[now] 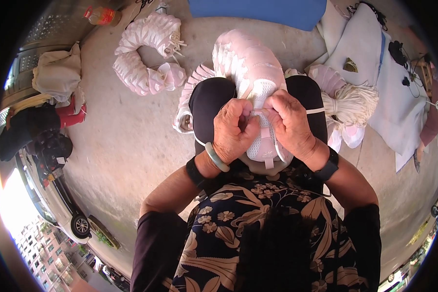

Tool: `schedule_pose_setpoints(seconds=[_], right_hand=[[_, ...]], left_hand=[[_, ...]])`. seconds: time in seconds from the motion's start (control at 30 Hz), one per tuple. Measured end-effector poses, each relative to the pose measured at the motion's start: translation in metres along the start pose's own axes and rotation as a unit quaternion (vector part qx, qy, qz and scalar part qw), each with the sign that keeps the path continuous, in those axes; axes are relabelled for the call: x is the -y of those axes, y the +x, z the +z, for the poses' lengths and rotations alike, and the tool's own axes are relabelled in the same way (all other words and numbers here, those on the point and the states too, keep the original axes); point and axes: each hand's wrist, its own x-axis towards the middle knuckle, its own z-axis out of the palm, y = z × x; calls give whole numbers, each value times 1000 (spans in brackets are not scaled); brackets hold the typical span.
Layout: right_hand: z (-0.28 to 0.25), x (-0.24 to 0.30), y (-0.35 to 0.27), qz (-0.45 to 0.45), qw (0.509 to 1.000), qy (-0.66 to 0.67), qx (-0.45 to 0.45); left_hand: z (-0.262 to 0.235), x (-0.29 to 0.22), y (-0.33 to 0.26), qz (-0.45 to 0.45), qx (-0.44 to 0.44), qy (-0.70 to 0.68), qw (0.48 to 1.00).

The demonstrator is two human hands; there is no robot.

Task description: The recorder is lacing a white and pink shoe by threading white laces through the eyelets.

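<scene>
A pink and white mesh shoe upper (265, 150) lies between my knees, its heel end toward me. My left hand (232, 130) and my right hand (293, 122) are both closed in a pinch at its throat, close together. Whether a lace is between the fingertips is too small to tell. Beyond my hands, a long row of nested pink uppers (246, 51) stretches away from me. By my right knee lies a thick bundle of cream shoelaces (354, 104), with more pink uppers around it.
A curved row of nested uppers (141, 68) rests on the concrete floor at far left. A blue sheet (260, 12) lies at the top edge, and pale sheeting (360, 63) spreads at right. Another person's red shoes (73, 114) show at left, near a cream cloth (57, 70).
</scene>
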Motion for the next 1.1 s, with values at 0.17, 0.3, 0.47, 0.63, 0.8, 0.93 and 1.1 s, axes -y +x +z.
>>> schedule_pose_setpoints(seconds=[0.17, 0.3, 0.47, 0.63, 0.8, 0.93, 1.1], right_hand=[[-8, 5, -5, -19, 998, -59, 33], [-25, 14, -19, -26, 995, -65, 68], [-36, 15, -42, -68, 987, -93, 115], [-34, 14, -43, -69, 974, -183, 113], [-27, 6, -39, -74, 964, -224, 125], [-24, 0, -41, -97, 962, -226, 116], [-26, 3, -40, -101, 960, -233, 121]], left_hand=[[-3, -5, 4, 32, 4, 17, 999], [-9, -6, 4, 63, 20, 27, 997], [-9, -10, 4, 72, 20, 37, 996], [-8, -15, 6, 87, 10, 61, 994], [-3, -8, 6, 90, -13, 67, 994], [-3, -6, 8, 108, -2, 85, 991], [-3, -9, 12, 126, 10, 100, 987]])
